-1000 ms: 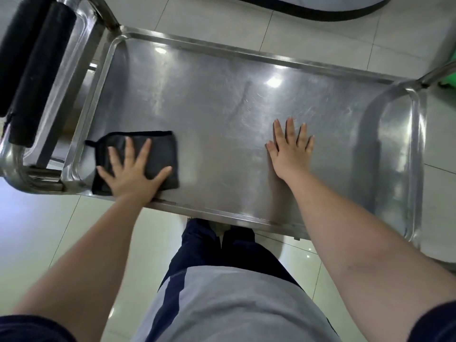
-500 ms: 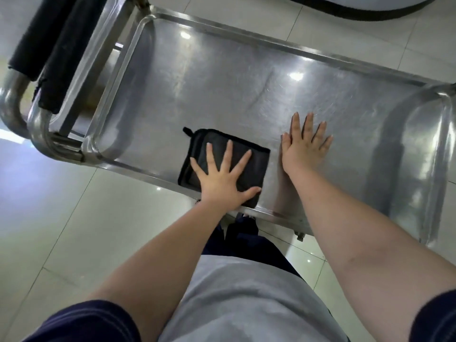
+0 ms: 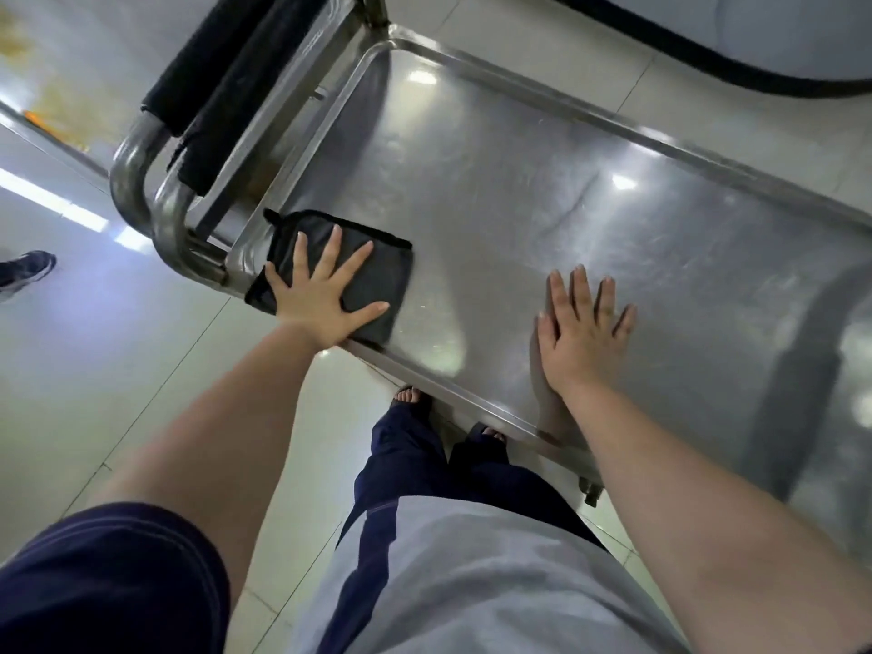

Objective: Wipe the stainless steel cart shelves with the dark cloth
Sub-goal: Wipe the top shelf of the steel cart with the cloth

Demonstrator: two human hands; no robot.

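Note:
The stainless steel cart's top shelf (image 3: 542,191) fills the middle of the head view, shiny and scratched. A folded dark cloth (image 3: 377,280) lies in the shelf's near left corner. My left hand (image 3: 325,295) presses flat on the cloth with fingers spread and straight. My right hand (image 3: 580,328) rests flat on the bare steel to the right of the cloth, fingers straight, holding nothing.
The cart's push handle (image 3: 203,92) with black foam grips rises at the left end. The raised rim (image 3: 453,394) runs along the near edge, above my feet. Glossy floor tiles surround the cart. Another person's shoe (image 3: 26,271) shows at far left.
My left hand slid the cloth right toward my right hand, then back left into the near left corner. My right hand stayed flat on the shelf.

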